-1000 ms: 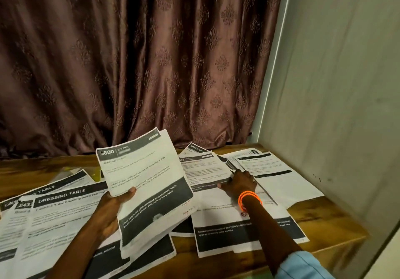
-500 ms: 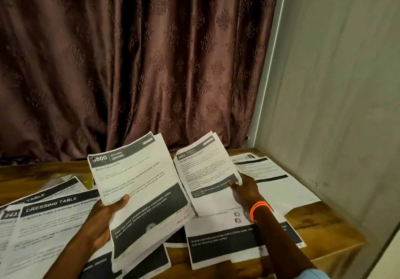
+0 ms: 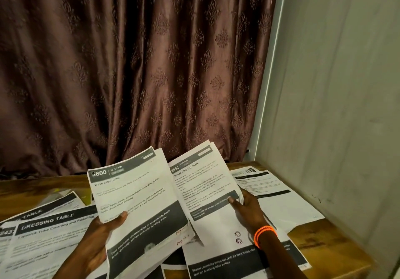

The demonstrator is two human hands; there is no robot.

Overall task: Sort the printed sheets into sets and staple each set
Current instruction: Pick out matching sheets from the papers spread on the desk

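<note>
My left hand (image 3: 99,237) grips a small stack of printed sheets headed "Kitchen – Wash baby bottle" (image 3: 134,196), tilted up above the table. My right hand (image 3: 246,207), with an orange band at the wrist, holds a second set headed "Bedroom – Screen Cleaning Check" (image 3: 201,185) by its right edge, lifted beside the first stack. More printed sheets lie flat on the wooden table (image 3: 337,244): "Dressing Table" pages (image 3: 47,235) at the left, a page with a dark band (image 3: 227,261) under my right arm, and another sheet (image 3: 275,196) at the right. No stapler is in view.
A brown patterned curtain (image 3: 140,73) hangs behind the table. A pale wall (image 3: 346,105) runs along the table's right side. The table's front right corner shows bare wood.
My right hand has picked the "Screen Cleaning Check" set off the table and raised it next to the stack in my left hand. The left-hand stack stays lifted.
</note>
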